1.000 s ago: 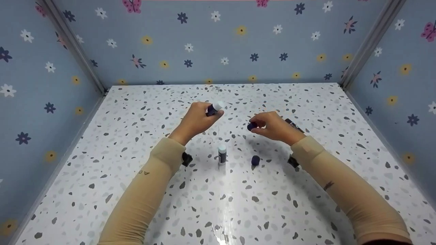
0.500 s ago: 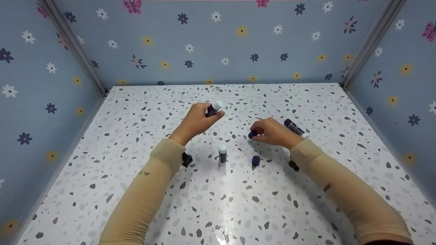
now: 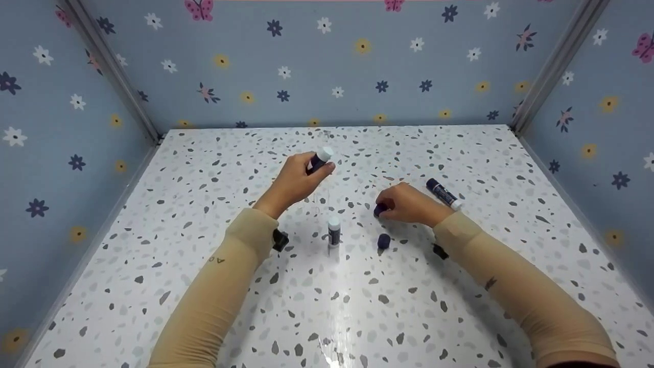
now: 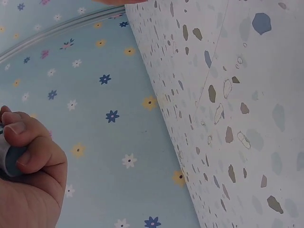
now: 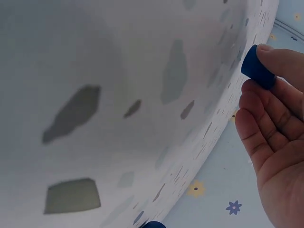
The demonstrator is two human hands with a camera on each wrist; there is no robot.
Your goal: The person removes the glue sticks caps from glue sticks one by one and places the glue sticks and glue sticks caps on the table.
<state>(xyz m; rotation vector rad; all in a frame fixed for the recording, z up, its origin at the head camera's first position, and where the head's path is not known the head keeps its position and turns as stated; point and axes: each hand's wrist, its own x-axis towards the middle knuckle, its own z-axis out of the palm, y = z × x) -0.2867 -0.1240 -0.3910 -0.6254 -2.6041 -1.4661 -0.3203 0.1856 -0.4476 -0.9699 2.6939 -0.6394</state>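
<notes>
Between the two hands, a little nearer to the person, one uncapped glue stick [image 3: 333,231] stands upright on the worktop [image 3: 460,317], and a loose dark cap [image 3: 383,240] lies just beside it, on the side of the right hand. The left hand [image 3: 294,181] is raised above the worktop, with its fingers curled around a second glue stick [image 3: 320,159], whose white end points up and carries no cap. The right hand [image 3: 406,203] is low, close to the surface, and pinches another dark cap [image 3: 379,209] between thumb and fingertips [image 5: 280,59]; I cannot tell if this cap already touches the worktop. Beyond the right hand lies a third glue stick [image 3: 443,193], on its side and with its cap on. So I judge that two sticks are open and one is left closed.
</notes>
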